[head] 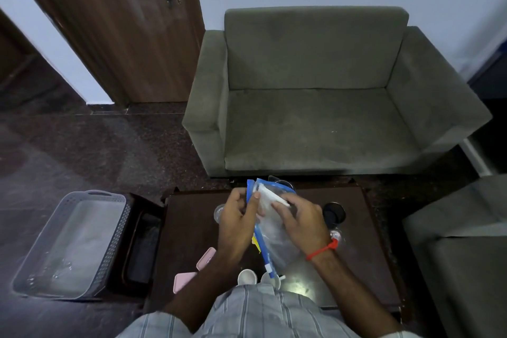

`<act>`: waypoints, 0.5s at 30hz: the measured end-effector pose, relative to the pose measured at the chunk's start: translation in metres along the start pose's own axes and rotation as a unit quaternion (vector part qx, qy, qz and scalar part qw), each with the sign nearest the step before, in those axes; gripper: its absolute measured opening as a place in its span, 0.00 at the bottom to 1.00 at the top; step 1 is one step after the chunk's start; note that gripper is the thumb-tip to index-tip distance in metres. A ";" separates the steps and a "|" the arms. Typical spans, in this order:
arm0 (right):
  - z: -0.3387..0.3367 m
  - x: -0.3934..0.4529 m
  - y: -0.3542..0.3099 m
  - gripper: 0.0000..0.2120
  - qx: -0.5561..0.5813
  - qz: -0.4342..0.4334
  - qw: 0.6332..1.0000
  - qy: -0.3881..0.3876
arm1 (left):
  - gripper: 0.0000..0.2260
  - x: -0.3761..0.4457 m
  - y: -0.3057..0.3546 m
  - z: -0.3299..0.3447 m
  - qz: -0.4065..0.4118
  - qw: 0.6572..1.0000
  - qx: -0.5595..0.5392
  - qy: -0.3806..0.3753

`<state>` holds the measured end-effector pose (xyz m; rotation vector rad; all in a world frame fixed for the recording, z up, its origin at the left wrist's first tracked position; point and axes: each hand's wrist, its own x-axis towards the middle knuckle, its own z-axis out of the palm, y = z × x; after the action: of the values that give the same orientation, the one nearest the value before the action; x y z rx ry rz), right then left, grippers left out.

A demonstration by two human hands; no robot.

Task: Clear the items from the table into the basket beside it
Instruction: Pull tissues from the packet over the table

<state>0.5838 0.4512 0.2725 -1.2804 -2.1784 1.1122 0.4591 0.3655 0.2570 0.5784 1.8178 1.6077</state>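
A: Both hands are up over the dark wooden table (365, 250), and between them is a clear plastic zip pouch with blue edging (270, 230).

B: Which way does it run?

A: Long axis goes near to far, slightly tilted. The far end sits up by the grey-green sofa (315, 96), the near end with its blue-and-white tip points down toward the person's striped shirt.

B: And the grip?

A: Left hand (237, 223) has its fingers (256, 196) pinched on the blue edge near the top. Right hand (300, 221), red thread at the wrist, has its fingers closed on a white strip at the pouch's upper part. The pouch is held above the table, not lying on it.

B: Anything else on the table?

A: Two pink flat cases (192, 271) near the left edge, a small white cup (247, 276) at the near edge, a dark round cup (334, 212) to the right.

B: The basket?

A: Grey perforated plastic basket (35, 263), on the floor left of the table.
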 end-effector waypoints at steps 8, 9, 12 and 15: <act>-0.005 -0.007 0.005 0.06 0.241 0.076 0.968 -0.005 | 0.36 -0.007 -0.003 -0.014 0.047 0.987 0.133 -0.078; -0.007 -0.008 0.004 0.05 0.293 0.082 0.953 -0.016 | 0.37 -0.006 -0.005 -0.016 0.044 0.981 0.159 -0.099; -0.013 -0.009 0.003 0.06 0.354 0.095 0.930 -0.031 | 0.31 -0.002 -0.009 -0.017 0.026 0.973 0.201 -0.115; -0.018 -0.011 0.006 0.06 0.385 0.104 0.917 -0.021 | 0.22 0.000 -0.006 -0.019 0.022 0.978 0.181 -0.105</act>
<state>0.6041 0.4512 0.2795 -1.1123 -1.3731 1.8398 0.4460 0.3506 0.2518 0.9200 1.9566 1.1933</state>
